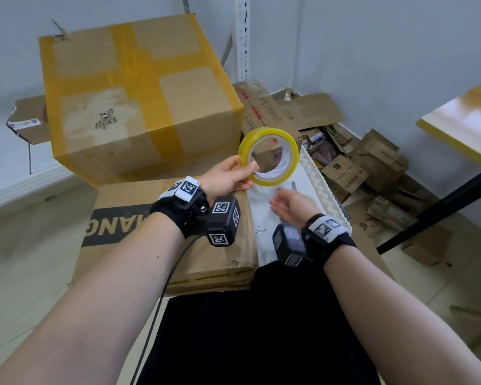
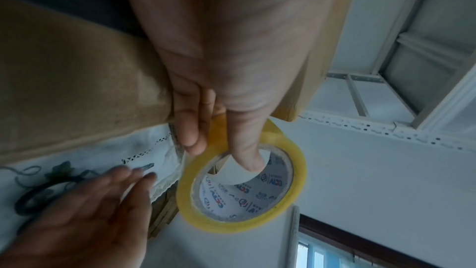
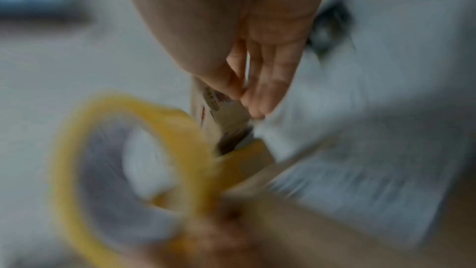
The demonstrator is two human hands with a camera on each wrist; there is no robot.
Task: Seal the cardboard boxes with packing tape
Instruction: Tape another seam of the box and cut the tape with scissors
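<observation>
My left hand (image 1: 246,175) pinches a yellow packing tape roll (image 1: 269,157) upright in the air, thumb inside its printed core and fingers (image 2: 190,142) on the outer face. The roll (image 2: 242,191) hangs in front of a big taped cardboard box (image 1: 139,93). That box stands on a flat brown box (image 1: 150,226) with a black printed band. My right hand (image 1: 282,202) is blurred, just below and right of the roll, fingers (image 3: 262,89) straight and holding nothing. The right wrist view shows the roll (image 3: 128,170) only as a blur.
Black-handled scissors (image 2: 31,199) lie on a white lace-edged cloth (image 1: 264,234) under my right hand. Flattened and small cartons (image 1: 358,168) are heaped in the corner. A yellow-topped table (image 1: 467,120) with black legs stands at the right; a white slotted post (image 1: 243,37) rises behind the boxes.
</observation>
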